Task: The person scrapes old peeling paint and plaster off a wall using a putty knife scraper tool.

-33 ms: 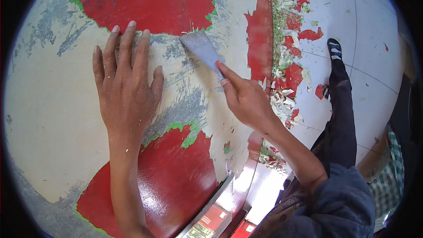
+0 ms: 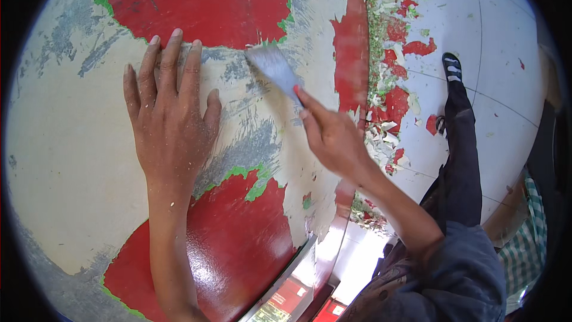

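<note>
My right hand [image 2: 335, 137] is closed round the handle of a paint scraper [image 2: 273, 67] with a wide grey metal blade. The blade lies slantwise, its edge at the lower border of an upper red paint patch [image 2: 190, 6]. It looks blurred by motion. My left hand [image 2: 173, 113] lies flat, fingers spread, on the partly stripped surface [image 2: 77, 155], its fingertips by that same border. Dust and small flakes speckle the hand. Between the red patches the surface shows cream and grey, with green paint along the ragged edges. A lower red patch [image 2: 232, 232] extends under my left forearm.
A strip of red paint [image 2: 351, 65] runs down the surface's right edge. Beyond it, paint flakes [image 2: 393, 101] litter the white tiled floor [image 2: 500, 125]. My leg and sandal [image 2: 453, 67] are at the right, near a green checked cloth [image 2: 527, 244].
The scraper and my right hand have shifted very slightly down and right, the blade drawing back a little from the red border. My left hand stays nearly still.
</note>
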`<state>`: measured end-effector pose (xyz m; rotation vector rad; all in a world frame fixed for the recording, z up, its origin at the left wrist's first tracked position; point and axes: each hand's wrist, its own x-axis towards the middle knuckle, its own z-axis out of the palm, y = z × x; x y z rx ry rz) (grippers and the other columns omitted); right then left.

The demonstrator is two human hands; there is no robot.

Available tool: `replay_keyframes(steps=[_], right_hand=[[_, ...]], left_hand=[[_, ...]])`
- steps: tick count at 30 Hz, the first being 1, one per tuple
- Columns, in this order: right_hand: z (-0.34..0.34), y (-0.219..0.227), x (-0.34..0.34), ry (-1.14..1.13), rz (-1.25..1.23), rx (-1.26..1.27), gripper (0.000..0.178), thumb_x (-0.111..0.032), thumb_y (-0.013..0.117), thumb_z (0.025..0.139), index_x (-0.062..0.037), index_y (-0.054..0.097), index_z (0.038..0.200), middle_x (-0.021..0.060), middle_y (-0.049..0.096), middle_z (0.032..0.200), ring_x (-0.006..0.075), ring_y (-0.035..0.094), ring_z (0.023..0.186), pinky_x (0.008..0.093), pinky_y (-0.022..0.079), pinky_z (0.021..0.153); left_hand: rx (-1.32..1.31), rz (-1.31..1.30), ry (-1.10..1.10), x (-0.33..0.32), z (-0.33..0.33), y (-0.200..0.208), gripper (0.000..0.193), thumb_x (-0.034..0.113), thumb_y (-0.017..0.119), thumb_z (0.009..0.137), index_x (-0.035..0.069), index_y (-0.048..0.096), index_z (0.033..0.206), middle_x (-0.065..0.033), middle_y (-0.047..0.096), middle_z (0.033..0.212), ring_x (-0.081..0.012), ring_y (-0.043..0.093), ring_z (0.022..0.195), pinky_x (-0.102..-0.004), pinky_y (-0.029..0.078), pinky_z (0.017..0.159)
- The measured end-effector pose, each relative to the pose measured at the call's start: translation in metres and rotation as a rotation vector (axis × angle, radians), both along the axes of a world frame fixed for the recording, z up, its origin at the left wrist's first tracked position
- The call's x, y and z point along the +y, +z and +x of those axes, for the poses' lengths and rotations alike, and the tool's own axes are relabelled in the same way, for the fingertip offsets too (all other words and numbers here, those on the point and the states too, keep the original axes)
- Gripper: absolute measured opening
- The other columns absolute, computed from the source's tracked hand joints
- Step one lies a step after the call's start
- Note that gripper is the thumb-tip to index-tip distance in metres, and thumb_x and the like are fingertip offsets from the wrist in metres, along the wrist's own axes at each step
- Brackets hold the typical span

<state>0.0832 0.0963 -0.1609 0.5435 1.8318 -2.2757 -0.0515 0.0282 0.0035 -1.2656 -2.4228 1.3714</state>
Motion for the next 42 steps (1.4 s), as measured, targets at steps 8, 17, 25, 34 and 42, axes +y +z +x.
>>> replay_keyframes(steps=[8,17,25,34,42], right_hand=[[0.003,0.003,-0.009,-0.028,0.018,0.043,0.04,-0.014,0.05,0.091,-0.0075,0.049,0.131,0.022,0.059,0.067,0.0383,0.059,0.062,0.0474,0.045,0.06],[0.017,0.009,-0.024,-0.049,0.038,0.061,0.044,-0.015,0.05,0.092,-0.0079,0.045,0.135,0.0211,0.058,0.066,0.0381,0.058,0.062,0.0462,0.046,0.06],[-0.023,0.005,-0.018,-0.189,-0.002,0.098,0.044,-0.017,0.049,0.093,-0.0071,0.044,0.136,0.0224,0.057,0.066,0.0382,0.059,0.063,0.0463,0.047,0.062],[-0.017,0.007,-0.014,-0.16,0.017,0.109,0.042,-0.018,0.047,0.093,-0.0076,0.046,0.134,0.0245,0.058,0.068,0.0401,0.058,0.063,0.0481,0.045,0.06],[-0.018,0.013,-0.007,-0.128,0.048,0.116,0.042,-0.019,0.048,0.093,-0.0095,0.046,0.134,0.022,0.058,0.065,0.0391,0.058,0.062,0.0488,0.045,0.061]], left_hand=[[0.045,0.058,-0.016,-0.004,0.0,0.001,0.062,0.023,0.065,0.081,0.022,0.041,0.138,0.0004,0.04,0.142,-0.0192,0.033,0.134,-0.0415,0.018,0.116],[0.044,0.116,-0.049,-0.001,-0.002,0.0,0.062,0.019,0.062,0.082,0.022,0.038,0.14,-0.0004,0.041,0.142,-0.0201,0.034,0.134,-0.0437,0.018,0.115],[0.027,0.137,-0.024,0.002,0.001,0.0,0.06,0.015,0.058,0.084,0.019,0.037,0.14,-0.0023,0.039,0.143,-0.0217,0.034,0.134,-0.0446,0.019,0.114],[0.027,0.178,-0.022,0.0,-0.001,0.001,0.059,0.01,0.054,0.084,0.018,0.037,0.14,-0.0026,0.039,0.143,-0.0215,0.033,0.134,-0.0449,0.018,0.114],[0.069,0.21,0.001,0.002,-0.003,-0.003,0.06,0.008,0.052,0.085,0.017,0.034,0.142,-0.0021,0.039,0.144,-0.0209,0.031,0.135,-0.0455,0.014,0.114]])
